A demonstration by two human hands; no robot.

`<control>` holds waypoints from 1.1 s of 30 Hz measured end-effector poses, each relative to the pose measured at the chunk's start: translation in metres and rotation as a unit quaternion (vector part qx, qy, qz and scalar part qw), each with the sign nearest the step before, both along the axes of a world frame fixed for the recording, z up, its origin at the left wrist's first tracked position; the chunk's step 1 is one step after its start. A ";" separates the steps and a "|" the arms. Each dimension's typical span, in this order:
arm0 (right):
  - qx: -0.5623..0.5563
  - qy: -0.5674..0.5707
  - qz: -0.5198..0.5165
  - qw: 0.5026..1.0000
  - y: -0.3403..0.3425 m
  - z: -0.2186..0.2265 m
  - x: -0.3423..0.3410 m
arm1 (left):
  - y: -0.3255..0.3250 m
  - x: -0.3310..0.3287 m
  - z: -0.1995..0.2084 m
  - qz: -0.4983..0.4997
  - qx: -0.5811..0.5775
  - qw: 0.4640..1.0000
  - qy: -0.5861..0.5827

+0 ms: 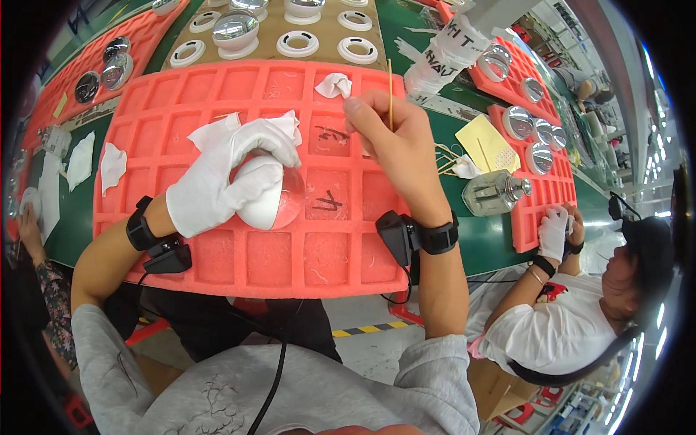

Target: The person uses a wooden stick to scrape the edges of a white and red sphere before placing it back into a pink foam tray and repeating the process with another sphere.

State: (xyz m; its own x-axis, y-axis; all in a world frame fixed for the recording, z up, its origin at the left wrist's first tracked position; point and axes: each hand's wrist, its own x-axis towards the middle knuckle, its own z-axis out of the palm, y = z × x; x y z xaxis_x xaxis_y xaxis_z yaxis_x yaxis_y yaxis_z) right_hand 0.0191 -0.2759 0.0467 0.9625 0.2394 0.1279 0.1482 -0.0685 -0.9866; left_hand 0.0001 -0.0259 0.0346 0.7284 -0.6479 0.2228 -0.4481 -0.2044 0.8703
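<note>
Black handwritten marks (328, 204) in pockets of pink foam tray (312, 286); bold black lettering (444, 54) across white wrapping (428, 81).

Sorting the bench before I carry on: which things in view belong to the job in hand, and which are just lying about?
In use, it seems:
- white-and-clear round piece, in the gloved left hand
- thin wooden stick, in the bare right hand
- red tray beneath both

Apparently lying about:
- glass bottle
- yellow sheet
- crumpled white cloth
</note>
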 end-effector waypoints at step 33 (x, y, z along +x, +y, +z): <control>0.055 0.103 -0.064 0.991 -0.004 -0.004 0.008 | 0.002 -0.002 -0.011 -0.068 0.083 0.974 -0.201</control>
State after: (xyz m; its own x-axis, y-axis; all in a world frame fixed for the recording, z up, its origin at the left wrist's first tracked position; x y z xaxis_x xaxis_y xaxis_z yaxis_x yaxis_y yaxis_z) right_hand 0.0274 -0.2795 0.0428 0.9924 0.1093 -0.0561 -0.0604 0.0364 -0.9975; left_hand -0.0021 -0.0241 0.0235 0.5090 -0.7836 0.3562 -0.7780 -0.2418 0.5798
